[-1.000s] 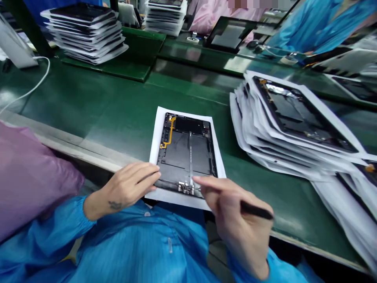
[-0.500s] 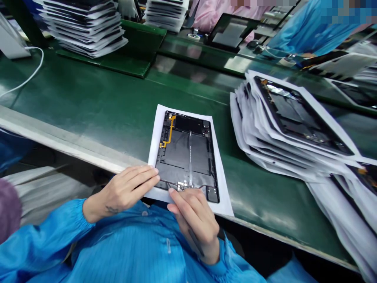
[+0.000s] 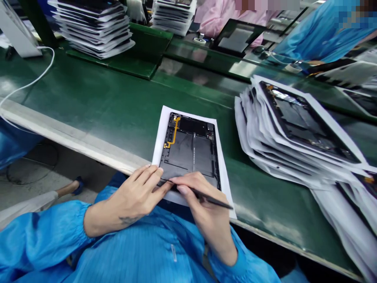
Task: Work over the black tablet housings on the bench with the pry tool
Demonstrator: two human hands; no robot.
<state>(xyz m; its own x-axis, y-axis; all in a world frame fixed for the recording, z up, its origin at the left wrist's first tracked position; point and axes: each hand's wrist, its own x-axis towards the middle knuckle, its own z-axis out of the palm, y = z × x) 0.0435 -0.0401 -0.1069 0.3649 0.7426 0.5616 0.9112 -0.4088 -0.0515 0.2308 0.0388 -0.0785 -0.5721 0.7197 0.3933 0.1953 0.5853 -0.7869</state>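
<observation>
An opened tablet point(image 3: 188, 151) lies on a sheet of white paper point(image 3: 157, 135) at the table's front edge. Its inside shows a black battery area, a yellow flex cable point(image 3: 176, 133) on the left and a pale strip down the middle. My left hand point(image 3: 132, 192) rests with outstretched fingers on the tablet's lower left edge, one fingertip near the tool tip. Black tweezers point(image 3: 216, 201) are pinched in my right hand point(image 3: 206, 200), their tip over the tablet's lower edge. Both hands hide the small board and wires there.
A stack of tablets interleaved with paper point(image 3: 265, 141) stands on the right. More stacks point(image 3: 94, 29) stand at the back left on a green board point(image 3: 138, 67). A white cable point(image 3: 32, 82) crosses the left of the green table point(image 3: 97, 94). People in pink and blue sleeves work opposite.
My right hand has turned, and the black tweezers now show clearly in its grip. My left hand's fingers have shifted towards the tool tip. The view has shifted slightly.
</observation>
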